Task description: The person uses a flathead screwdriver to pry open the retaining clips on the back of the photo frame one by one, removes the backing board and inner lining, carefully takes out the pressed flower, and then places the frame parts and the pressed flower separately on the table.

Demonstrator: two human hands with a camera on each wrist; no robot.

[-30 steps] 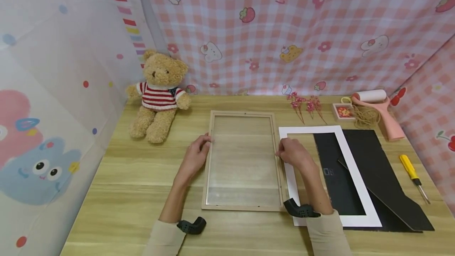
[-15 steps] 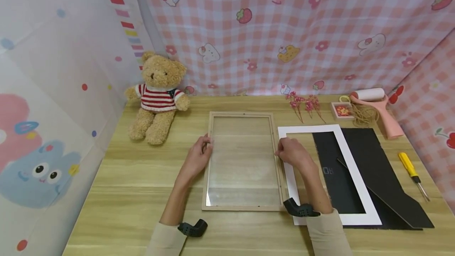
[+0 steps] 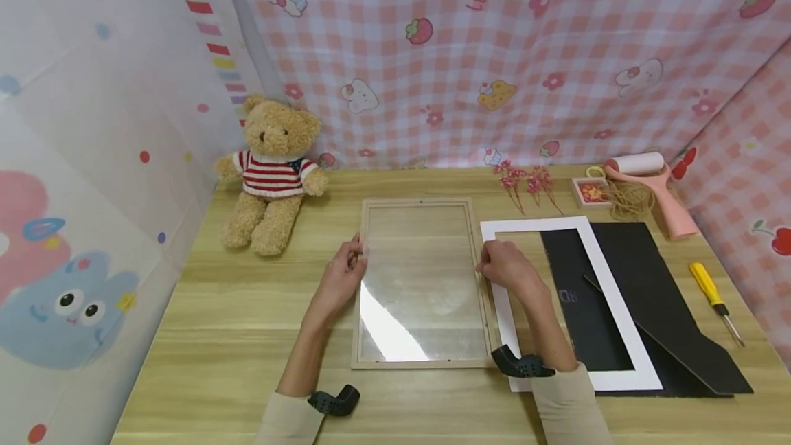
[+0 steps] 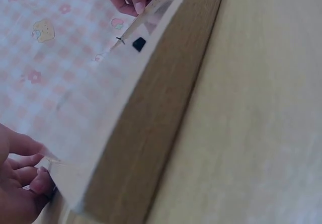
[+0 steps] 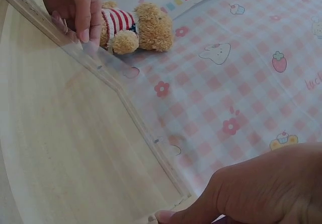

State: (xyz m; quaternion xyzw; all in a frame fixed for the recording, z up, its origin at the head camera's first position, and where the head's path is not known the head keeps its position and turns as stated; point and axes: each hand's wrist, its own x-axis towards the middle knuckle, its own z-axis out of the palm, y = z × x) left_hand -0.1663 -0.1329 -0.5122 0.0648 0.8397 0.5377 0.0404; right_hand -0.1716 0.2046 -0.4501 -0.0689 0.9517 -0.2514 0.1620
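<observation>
A light wooden picture frame (image 3: 364, 307) lies on the table, with a clear sheet (image 3: 426, 273) over its opening. Bright glare crosses the sheet's lower left part. My left hand (image 3: 338, 277) pinches the sheet's left edge between thumb and fingers. In the left wrist view that edge stands slightly above the wooden rim (image 4: 161, 93) near the left hand (image 4: 22, 183). At the opposite side my right hand (image 3: 513, 270) pinches the sheet's right edge beside the rim. The right thumb shows in the right wrist view, while the right hand's (image 5: 256, 189) other fingertips are hidden.
To the right, a white mat (image 3: 608, 294) overlaps a black backing board (image 3: 649, 273). A yellow screwdriver (image 3: 711, 290) lies farther right. Dried pink flowers (image 3: 525, 180), a small box (image 3: 591, 192), twine (image 3: 630, 199) and a pink-handled roller (image 3: 643, 170) lie behind. A teddy bear (image 3: 272, 174) sits back left.
Glare has spread over the sheet's lower left part, so its tilt has shifted. The left fingers have shifted slightly at the edge; the right hand stays almost still.
</observation>
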